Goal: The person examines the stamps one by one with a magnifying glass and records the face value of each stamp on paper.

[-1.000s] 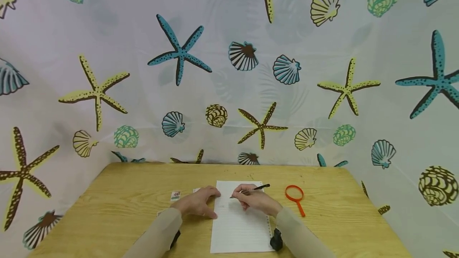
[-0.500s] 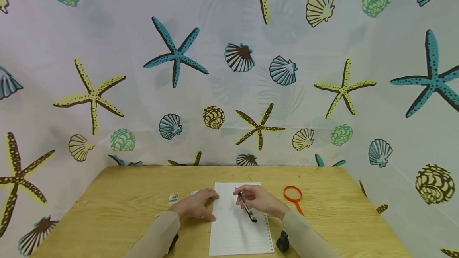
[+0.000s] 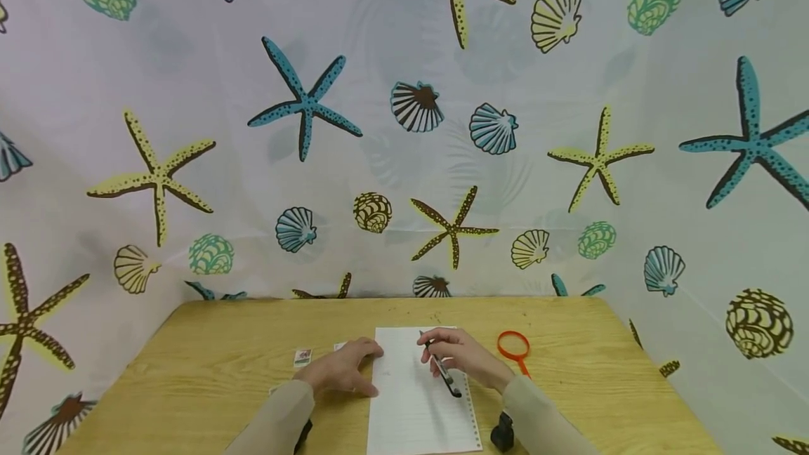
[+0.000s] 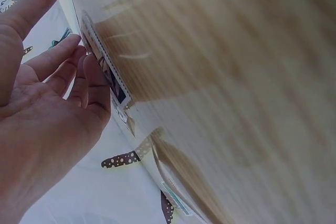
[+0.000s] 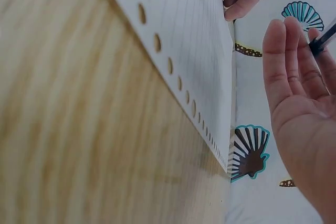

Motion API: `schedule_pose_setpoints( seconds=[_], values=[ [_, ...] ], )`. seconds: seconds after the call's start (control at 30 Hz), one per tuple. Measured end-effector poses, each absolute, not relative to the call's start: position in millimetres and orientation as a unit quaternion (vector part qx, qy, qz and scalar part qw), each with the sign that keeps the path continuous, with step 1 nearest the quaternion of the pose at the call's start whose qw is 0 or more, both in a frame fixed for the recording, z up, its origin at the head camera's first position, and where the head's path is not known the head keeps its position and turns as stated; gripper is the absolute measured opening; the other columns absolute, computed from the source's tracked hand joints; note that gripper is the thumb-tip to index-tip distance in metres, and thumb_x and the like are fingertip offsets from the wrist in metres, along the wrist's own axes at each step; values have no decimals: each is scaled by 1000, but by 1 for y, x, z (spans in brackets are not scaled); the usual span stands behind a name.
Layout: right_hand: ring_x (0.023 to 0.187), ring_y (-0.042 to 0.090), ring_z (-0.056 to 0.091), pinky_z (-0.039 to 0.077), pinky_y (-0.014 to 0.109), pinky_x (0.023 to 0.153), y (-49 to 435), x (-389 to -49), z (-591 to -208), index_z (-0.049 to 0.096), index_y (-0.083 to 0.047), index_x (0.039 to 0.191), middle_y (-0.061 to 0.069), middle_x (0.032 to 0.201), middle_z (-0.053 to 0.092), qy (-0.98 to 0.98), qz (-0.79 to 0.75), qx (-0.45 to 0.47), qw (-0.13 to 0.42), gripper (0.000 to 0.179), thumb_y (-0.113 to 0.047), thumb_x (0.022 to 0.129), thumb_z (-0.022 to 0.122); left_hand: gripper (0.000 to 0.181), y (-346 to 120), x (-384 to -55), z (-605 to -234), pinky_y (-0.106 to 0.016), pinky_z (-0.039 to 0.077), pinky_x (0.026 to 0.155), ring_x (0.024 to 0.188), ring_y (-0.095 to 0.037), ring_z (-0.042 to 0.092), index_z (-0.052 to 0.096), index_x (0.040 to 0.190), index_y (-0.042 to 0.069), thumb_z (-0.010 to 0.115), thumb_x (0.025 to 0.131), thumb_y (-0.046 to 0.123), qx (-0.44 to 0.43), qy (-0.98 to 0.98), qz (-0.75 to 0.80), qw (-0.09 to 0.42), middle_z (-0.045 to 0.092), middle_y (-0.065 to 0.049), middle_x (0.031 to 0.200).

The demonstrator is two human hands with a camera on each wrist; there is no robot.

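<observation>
A lined sheet of loose-leaf paper point(image 3: 404, 416), punched with holes down its right edge, lies on the wooden table. My left hand point(image 3: 341, 368) rests at its left edge, thumb and fingers spread and lightly bent. In the left wrist view a stamp point(image 4: 107, 66) with a perforated edge lies by those fingertips. Above the sheet my right hand point(image 3: 466, 358) holds a pen point(image 3: 445, 373) between its fingers, the pen's dark end slanting down toward me. The right wrist view shows part of the pen point(image 5: 326, 37) beside the fingers.
A red magnifying glass point(image 3: 522, 366) lies right of the paper. Stamps point(image 3: 303, 357) lie left of the sheet, some partly hidden by the left hand. A cloth point(image 3: 379, 55) printed with shells and starfish hangs behind the table point(image 3: 221, 343).
My right hand has lifted from its writing pose and turned the pen, whose dark end swung from upper right to lower right. The left hand keeps its place by the paper; the view shifts slightly.
</observation>
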State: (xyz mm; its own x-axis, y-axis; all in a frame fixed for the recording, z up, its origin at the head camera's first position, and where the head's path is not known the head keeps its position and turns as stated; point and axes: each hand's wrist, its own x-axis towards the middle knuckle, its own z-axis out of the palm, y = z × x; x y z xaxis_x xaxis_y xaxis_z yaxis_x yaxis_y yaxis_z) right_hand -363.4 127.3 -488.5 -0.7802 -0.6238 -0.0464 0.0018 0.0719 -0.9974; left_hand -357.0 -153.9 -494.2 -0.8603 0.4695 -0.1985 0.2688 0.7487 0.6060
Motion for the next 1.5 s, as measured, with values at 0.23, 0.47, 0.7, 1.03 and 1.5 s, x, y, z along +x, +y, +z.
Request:
schedule_pose_setpoints(
  seconds=[0.23,0.47,0.7,1.03,1.5],
  values=[
    [79,15,62,53,29,74,136,-364,-495,53,-2,135,8,106,69,721,-612,-230,229,41,-19,99,59,64,-154,-355,-497,-58,26,115,140,-37,36,54,135,9,82,80,24,209,916,296,174,42,-14,148],
    [103,30,61,55,30,79,146,-365,-490,54,-12,138,14,120,66,736,-593,-247,215,44,-15,95,64,65,-155,-355,-495,-57,25,116,142,-37,33,53,136,9,82,80,24,207,918,292,171,40,-15,151],
    [98,19,62,55,30,77,155,-367,-489,48,-12,143,30,133,53,713,-605,-256,245,51,-7,95,62,66,-158,-355,-493,-57,25,115,143,-39,31,51,137,5,82,80,21,225,911,302,169,38,-17,151],
    [96,18,62,56,32,76,163,-367,-487,50,-6,136,30,131,54,722,-605,-242,231,47,-3,92,65,66,-157,-356,-495,-56,25,116,144,-36,30,52,138,9,82,80,23,206,914,304,175,36,-15,153],
    [112,37,61,57,36,82,187,-371,-485,41,-7,149,29,139,50,755,-573,-246,203,59,-5,94,63,67,-156,-356,-495,-56,25,116,144,-37,30,53,137,9,83,79,23,198,919,296,167,36,-15,153]
  ],
)
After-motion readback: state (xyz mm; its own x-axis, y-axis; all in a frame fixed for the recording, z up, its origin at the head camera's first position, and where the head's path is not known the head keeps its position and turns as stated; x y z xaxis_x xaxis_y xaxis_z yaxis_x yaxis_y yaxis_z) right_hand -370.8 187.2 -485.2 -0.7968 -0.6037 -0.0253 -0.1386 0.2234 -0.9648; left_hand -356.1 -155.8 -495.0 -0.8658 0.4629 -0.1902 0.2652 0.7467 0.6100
